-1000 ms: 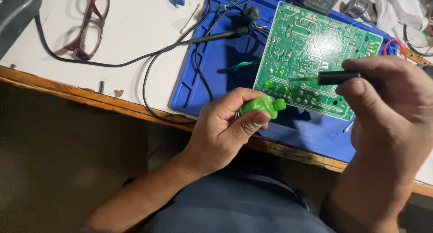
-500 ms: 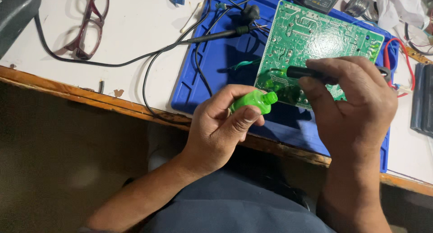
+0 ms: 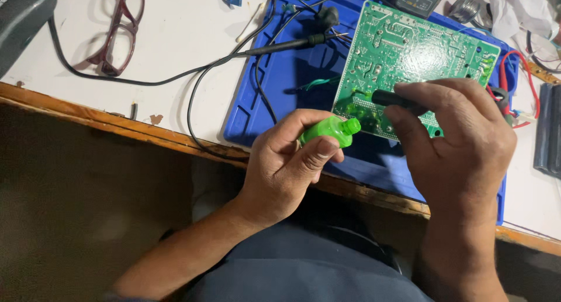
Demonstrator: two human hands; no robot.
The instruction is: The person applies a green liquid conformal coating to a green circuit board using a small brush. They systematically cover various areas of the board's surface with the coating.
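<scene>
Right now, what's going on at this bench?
A person is working on a green circuit board that lies on a blue mat at the edge of a white table. The left hand holds a small green bottle, its nozzle pointing toward the board. The right hand grips a slim black tool with its tip on the board's lower left part. A pair of glasses and black cables lie nearby.

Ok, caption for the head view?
Left hand holds green bottle; right hand holds black tool against green circuit board.
</scene>
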